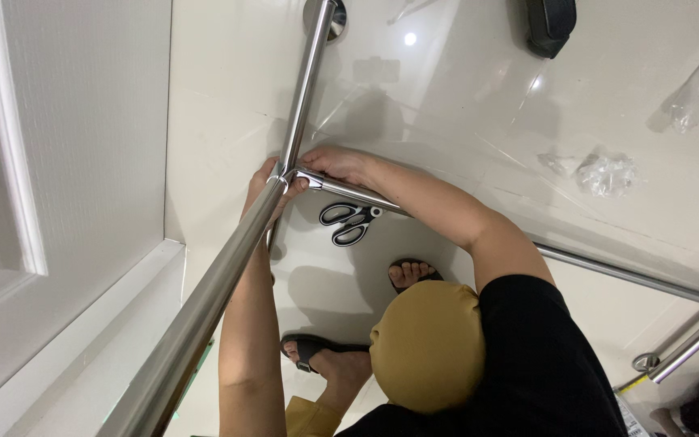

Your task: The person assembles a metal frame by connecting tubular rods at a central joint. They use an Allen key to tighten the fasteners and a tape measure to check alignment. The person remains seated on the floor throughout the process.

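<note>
Fingers of L hand point(264, 184) & R hand point(335, 164) clasp corner joint point(289, 174) of steel tubes, scissors point(348, 223) below.

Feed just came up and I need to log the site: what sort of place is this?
Probably a room in a home: glossy cream tiled floor, white panelled door, and a shiny steel tube frame being joined, with black-handled scissors on the floor.

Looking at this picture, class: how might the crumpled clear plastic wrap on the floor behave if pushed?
The crumpled plastic wrap looks thin and floppy, so probably very light. On the glossy floor it would likely slide easily, crumpling rather than rolling.
</note>
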